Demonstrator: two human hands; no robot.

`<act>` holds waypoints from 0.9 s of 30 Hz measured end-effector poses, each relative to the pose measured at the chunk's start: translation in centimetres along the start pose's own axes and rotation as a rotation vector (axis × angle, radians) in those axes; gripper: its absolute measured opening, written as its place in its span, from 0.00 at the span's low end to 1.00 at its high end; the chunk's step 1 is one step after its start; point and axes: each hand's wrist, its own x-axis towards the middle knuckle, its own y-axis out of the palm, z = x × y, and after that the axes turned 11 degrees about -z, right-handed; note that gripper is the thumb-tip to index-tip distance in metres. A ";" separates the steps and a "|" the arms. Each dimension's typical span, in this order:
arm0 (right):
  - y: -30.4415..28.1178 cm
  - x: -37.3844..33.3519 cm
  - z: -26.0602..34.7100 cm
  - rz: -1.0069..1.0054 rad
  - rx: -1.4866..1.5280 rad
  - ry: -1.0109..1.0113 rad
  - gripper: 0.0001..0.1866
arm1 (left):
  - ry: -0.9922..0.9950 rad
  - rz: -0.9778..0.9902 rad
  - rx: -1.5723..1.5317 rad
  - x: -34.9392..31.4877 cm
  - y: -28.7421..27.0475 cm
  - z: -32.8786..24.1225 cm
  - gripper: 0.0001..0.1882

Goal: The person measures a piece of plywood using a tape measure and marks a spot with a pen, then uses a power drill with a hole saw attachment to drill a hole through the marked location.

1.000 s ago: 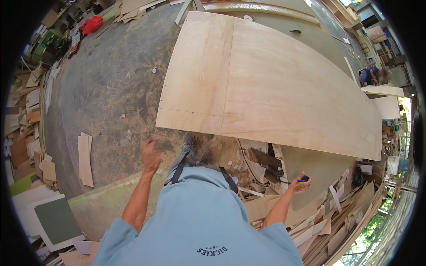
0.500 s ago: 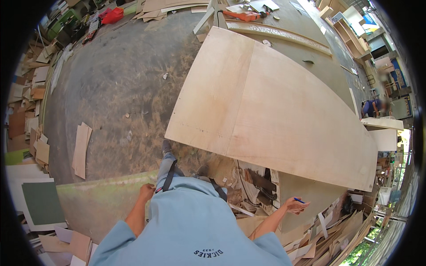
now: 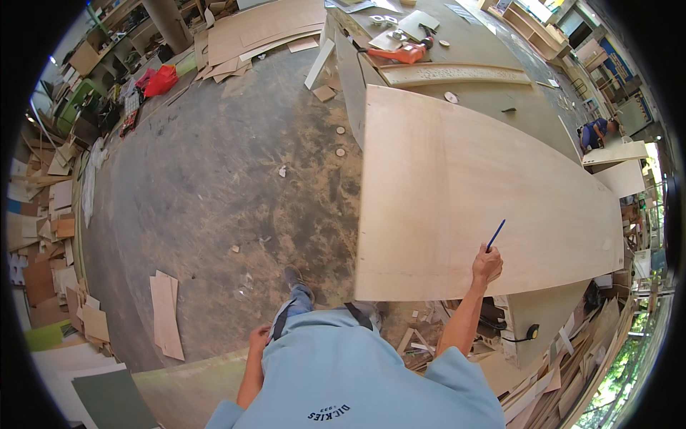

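Observation:
My right hand (image 3: pixel 487 264) is closed round a slim blue pen (image 3: pixel 496 235), its free end pointing up and away from me. The hand is over the near part of a large pale plywood panel (image 3: pixel 443 179); I cannot tell whether it touches the surface. This panel lies on a grey-green worktop (image 3: pixel 547 93), with its left and near edges in plain sight. My left hand (image 3: pixel 259 337) hangs low beside my left hip, partly against my clothes, and its fingers are too hidden to read.
An orange power tool (image 3: pixel 401 53) and a long curved wooden strip (image 3: pixel 454 74) lie beyond the panel. A yellow-black tape measure (image 3: pixel 532 332) is at the near right. Offcuts (image 3: pixel 166 314) lie on the floor, with board stacks at both sides. Another person (image 3: pixel 597 133) bends at the far right.
My right hand has risen from beside the panel's near edge to over the panel, with the pen now upright. My view has turned, shifting the panel rightward in the picture.

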 end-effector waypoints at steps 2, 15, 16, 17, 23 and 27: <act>0.8 0.8 0.0 0.008 -0.083 0.071 0.21 | -0.226 -0.025 -0.050 2.6 -2.7 -5.1 0.15; 3.2 -2.0 6.2 0.014 -0.347 0.389 0.24 | -0.319 -0.079 0.013 25.6 -12.7 -11.4 0.15; 3.3 -2.1 6.6 0.012 -0.378 0.410 0.25 | -0.282 -0.022 0.008 26.9 -11.0 -13.8 0.15; 3.4 -2.3 6.9 0.007 -0.411 0.437 0.26 | -0.242 0.041 0.004 28.0 -9.6 -15.9 0.16; 6.8 -0.2 13.6 -0.308 -0.217 0.366 0.25 | -0.129 0.196 0.075 35.7 -2.6 -22.5 0.17; 13.2 5.0 24.3 -0.230 0.176 0.455 0.26 | -0.235 0.209 0.242 39.2 -3.7 -29.4 0.17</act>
